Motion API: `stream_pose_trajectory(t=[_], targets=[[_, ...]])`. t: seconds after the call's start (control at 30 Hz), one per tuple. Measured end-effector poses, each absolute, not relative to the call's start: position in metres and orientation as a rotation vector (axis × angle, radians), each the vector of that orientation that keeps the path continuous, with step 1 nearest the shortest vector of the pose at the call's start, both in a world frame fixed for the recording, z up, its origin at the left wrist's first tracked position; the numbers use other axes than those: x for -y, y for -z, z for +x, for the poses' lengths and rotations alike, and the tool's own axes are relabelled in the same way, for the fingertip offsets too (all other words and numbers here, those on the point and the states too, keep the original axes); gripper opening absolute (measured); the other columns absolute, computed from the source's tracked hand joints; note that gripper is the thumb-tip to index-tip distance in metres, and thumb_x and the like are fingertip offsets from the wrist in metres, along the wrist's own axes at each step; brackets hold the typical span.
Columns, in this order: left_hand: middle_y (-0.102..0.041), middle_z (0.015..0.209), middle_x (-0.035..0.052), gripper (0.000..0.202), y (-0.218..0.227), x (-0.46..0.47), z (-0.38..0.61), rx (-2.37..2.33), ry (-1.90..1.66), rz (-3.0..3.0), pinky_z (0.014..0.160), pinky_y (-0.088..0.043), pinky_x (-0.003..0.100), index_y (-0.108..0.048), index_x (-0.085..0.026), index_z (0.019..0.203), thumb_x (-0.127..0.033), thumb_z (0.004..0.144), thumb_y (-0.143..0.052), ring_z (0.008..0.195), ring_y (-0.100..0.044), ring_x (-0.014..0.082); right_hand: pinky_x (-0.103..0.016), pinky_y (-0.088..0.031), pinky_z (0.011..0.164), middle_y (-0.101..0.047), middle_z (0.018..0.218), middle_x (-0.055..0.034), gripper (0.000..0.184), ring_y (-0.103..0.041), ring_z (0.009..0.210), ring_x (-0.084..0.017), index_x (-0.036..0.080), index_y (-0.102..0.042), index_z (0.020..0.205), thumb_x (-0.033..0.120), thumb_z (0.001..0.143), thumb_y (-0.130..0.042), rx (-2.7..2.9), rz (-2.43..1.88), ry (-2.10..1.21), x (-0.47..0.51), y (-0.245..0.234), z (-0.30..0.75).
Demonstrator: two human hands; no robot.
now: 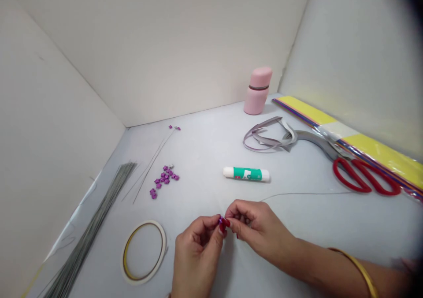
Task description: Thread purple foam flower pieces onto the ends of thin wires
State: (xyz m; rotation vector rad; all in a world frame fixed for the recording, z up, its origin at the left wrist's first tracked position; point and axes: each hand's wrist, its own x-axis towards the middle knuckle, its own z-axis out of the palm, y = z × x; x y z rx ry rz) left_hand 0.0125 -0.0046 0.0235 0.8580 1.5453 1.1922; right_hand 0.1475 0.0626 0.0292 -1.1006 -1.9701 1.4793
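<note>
From here I see the left hand (198, 249) and right hand (261, 227) together at the near side, their fingertips pinching a tiny purple flower (220, 220). It looks light and easily crushed, best held gently by its edges. A thin wire (307, 193) lies to the right.

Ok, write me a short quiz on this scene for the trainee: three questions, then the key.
1. True or false: the left hand and the right hand meet at a small purple piece.
2. Which is nearer the red-handled scissors: the glue stick or the roll of tape?
3. Fill in the blank: the bangle on the right arm is ___ in colour.

Key: 1 true; 2 the glue stick; 3 gold.
</note>
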Motion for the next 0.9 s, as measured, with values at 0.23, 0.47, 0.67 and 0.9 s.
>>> stream_pose_trajectory(t=[0.23, 0.47, 0.67, 0.9], targets=[[-0.071, 0.065, 0.0012, 0.014, -0.024, 0.004, 0.012, -1.561, -1.209, 0.842, 0.058, -0.045, 0.02, -0.069, -0.018, 0.071, -0.032, 0.068, -0.067, 0.062, -0.06, 0.0139, -0.018, -0.035, 0.048, -0.05, 0.055, 0.004, 0.013, -0.045, 0.051, -0.009, 0.017, -0.056, 0.069, 0.019, 0.08, -0.05, 1.936, -1.108, -1.535, -0.062, -0.031, 0.149], [-0.072, 0.064, 0.0017, 0.013, -0.026, 0.003, 0.013, -1.61, -1.235, 0.833, 0.06, -0.046, 0.018, -0.069, -0.017, 0.068, -0.03, 0.065, -0.069, 0.062, -0.061, 0.0133, -0.02, -0.035, 0.048, -0.052, 0.056, 0.0029, 0.012, -0.046, 0.052, -0.009, 0.016, -0.055, 0.069, 0.023, 0.08, -0.052, 1.85, -1.13, -1.626, -0.061, -0.029, 0.146], [-0.069, 0.057, -0.0001, 0.009, -0.031, 0.001, 0.014, -1.561, -1.308, 0.764, 0.056, -0.045, 0.017, -0.069, -0.016, 0.064, -0.025, 0.062, -0.071, 0.057, -0.06, 0.0113, -0.019, -0.032, 0.045, -0.048, 0.052, 0.0053, 0.02, -0.042, 0.049, -0.009, 0.019, -0.045, 0.064, 0.023, 0.072, -0.063, 1.717, -1.19, -1.647, -0.064, -0.026, 0.147], [-0.066, 0.052, -0.0007, 0.011, -0.028, -0.002, 0.009, -1.392, -1.267, 0.486, 0.058, -0.044, 0.017, -0.069, -0.015, 0.064, -0.025, 0.062, -0.073, 0.056, -0.058, 0.0093, -0.021, -0.037, 0.047, -0.053, 0.057, 0.0054, 0.025, -0.05, 0.046, -0.009, 0.019, -0.042, 0.07, 0.034, 0.076, -0.062, 1.416, -1.043, -2.047, -0.07, -0.021, 0.148]])
